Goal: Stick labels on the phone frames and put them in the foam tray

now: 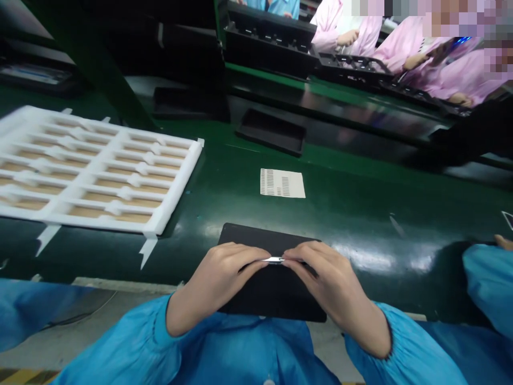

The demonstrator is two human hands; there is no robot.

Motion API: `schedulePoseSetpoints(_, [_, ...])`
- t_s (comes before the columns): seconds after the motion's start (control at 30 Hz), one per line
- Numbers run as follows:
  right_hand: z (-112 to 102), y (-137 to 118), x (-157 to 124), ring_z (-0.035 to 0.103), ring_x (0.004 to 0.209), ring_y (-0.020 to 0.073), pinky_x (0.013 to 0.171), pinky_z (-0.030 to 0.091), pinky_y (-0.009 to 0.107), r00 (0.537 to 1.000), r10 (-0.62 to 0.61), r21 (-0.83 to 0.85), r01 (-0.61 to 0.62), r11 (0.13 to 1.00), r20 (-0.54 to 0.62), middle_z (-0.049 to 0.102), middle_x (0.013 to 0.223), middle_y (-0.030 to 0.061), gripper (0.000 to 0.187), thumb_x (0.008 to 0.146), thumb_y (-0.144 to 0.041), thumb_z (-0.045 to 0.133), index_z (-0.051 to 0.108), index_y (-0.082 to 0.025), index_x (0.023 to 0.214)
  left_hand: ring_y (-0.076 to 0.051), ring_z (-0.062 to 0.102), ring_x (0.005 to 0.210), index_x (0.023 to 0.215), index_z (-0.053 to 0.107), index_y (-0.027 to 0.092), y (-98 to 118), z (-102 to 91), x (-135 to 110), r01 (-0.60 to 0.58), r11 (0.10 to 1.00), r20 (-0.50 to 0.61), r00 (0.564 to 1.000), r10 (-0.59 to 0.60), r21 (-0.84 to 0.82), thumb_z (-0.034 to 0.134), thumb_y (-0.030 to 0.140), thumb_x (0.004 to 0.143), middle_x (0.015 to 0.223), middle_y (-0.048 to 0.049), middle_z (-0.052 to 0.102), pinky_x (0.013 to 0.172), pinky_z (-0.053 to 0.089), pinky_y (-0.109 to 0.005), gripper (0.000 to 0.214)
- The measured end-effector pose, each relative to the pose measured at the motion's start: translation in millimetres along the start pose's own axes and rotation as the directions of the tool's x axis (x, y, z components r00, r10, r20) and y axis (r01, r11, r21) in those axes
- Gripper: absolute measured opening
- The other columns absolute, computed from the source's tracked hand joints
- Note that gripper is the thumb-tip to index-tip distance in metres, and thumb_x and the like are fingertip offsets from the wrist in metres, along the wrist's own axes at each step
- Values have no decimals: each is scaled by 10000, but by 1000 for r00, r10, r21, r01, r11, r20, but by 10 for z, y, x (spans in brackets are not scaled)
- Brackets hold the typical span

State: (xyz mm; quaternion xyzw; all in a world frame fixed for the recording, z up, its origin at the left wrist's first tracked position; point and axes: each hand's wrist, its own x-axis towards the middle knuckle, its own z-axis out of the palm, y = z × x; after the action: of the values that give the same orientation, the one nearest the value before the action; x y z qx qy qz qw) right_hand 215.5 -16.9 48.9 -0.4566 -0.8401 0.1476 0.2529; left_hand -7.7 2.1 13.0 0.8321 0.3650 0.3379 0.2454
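Observation:
Between my two hands is a small, thin white piece (274, 260), seen almost edge-on; most of it is hidden by my fingers. My left hand (230, 270) pinches its left end between thumb and fingers. At the right end, my right hand (326, 270) pinches it the same way. Both hands are above a flat black mat or board (266, 291), which lies at the near edge of the green work surface. What kind of part the white piece is, I cannot make out.
A white foam tray (182, 176) with many slots stands at the left. A sheet of printed labels (295, 184) lies ahead, with a shallow black tray (270, 132) behind it. A co-worker's blue sleeve (487, 280) is at the right. People in pink (452, 75) sit across.

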Motion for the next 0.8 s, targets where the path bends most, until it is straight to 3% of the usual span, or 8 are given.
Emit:
schedulePoseSetpoints(0.2, [-49, -90, 38, 642, 786, 196, 666, 512, 328, 990, 38, -114, -22, 993, 139, 688, 869, 61, 160, 995, -180, 466, 624, -198, 1016, -147, 730, 862, 1046, 671, 197, -20, 13, -24, -38, 999, 3, 999, 39, -16, 538, 188, 975, 983, 14, 760, 750, 546, -271, 151])
schedulePoseSetpoints(0.4, [-26, -131, 61, 650, 868, 230, 712, 536, 376, 980, -10, -167, 43, 985, 197, 699, 994, 97, 202, 979, -151, 476, 588, -177, 1145, -137, 723, 880, 1062, 654, 196, -17, -2, -43, -64, 998, 13, 998, 64, -5, 513, 176, 986, 1005, 14, 752, 742, 529, -271, 161])
schedulePoseSetpoints(0.53, [62, -117, -78, 641, 1018, 235, 842, 538, 406, 997, -18, -179, 31, 983, 77, 686, 1154, 113, 367, 962, -200, 557, 495, -160, 1322, -129, 715, 899, 1071, 653, 210, -5, 1, -73, -66, 998, 21, 998, 66, -16, 505, 173, 987, 1028, 18, 745, 777, 531, -263, 174])
schedulePoseSetpoints(0.63, [127, -110, -237, 625, 1108, 232, 917, 502, 413, 994, -97, -241, 84, 967, -43, 678, 1233, 104, 367, 945, -123, 567, 526, -166, 1307, -134, 708, 922, 1059, 640, 195, 14, -7, -92, -80, 997, 31, 996, 80, -15, 498, 163, 990, 1042, 12, 741, 799, 525, -268, 162])
schedulePoseSetpoints(0.8, [238, -104, -393, 567, 1230, 288, 1035, 395, 458, 975, -221, -448, 202, 871, 9, 621, 1335, 99, 385, 935, -45, 510, 560, -108, 1312, -168, 701, 917, 1093, 610, 183, 47, -29, -89, -92, 995, 66, 994, 88, 48, 454, 172, 1007, 1048, -19, 731, 799, 509, -305, 178])
